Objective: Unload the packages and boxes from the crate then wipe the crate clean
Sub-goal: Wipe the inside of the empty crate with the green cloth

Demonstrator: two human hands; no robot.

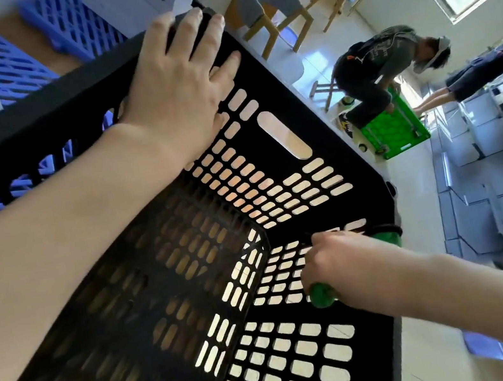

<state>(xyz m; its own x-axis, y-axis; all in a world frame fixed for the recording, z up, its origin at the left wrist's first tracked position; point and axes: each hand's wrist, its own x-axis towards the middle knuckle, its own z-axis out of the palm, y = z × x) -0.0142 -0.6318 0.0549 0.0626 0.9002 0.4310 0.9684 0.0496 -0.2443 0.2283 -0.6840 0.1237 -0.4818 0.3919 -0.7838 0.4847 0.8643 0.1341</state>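
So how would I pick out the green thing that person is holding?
Find the big black crate filling the view. Low on the right, the right hand presses a green thing against its mesh wall. It is the only bright green on the black mesh, showing on both sides of the fist.

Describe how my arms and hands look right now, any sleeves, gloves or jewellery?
Both forearms are bare to the frame edge, no sleeves showing. The left hand and right hand wear no gloves, and no watch, bracelet or ring is visible.
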